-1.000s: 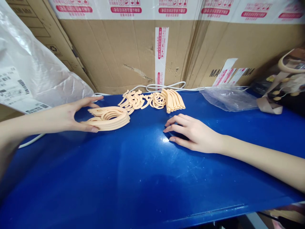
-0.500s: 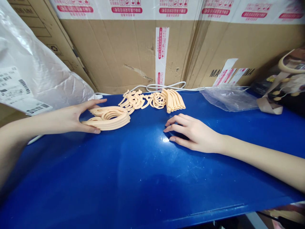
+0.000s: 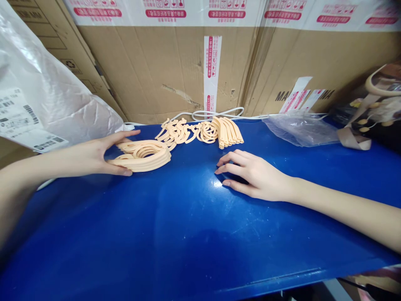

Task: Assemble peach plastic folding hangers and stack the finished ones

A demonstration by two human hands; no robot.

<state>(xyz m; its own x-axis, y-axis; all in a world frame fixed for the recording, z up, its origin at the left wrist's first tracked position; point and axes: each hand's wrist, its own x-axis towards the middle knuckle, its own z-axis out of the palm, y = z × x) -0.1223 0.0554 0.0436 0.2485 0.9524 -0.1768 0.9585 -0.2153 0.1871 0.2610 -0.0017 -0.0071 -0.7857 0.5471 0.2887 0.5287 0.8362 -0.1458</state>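
On the left, my left hand (image 3: 90,154) is curved around the left end of a stack of beige curved plastic pieces (image 3: 152,162), thumb on the near side and fingers on the far side. The stack rests on the blue table. My right hand (image 3: 255,174) lies palm down on the tabletop with its fingers slightly bent and apart, holding nothing. Just beyond it is a row of long beige plastic strips (image 3: 230,133). Left of these lie a small pile of beige rings (image 3: 208,133) and a heap of small beige hook-shaped pieces (image 3: 177,133).
Cardboard boxes (image 3: 150,67) stand along the back edge of the blue table (image 3: 175,234). A white cable (image 3: 219,113) runs before them. A silvery mailing bag (image 3: 56,88) leans at left. A clear plastic bag (image 3: 303,129) and a beige strap (image 3: 355,140) lie at right.
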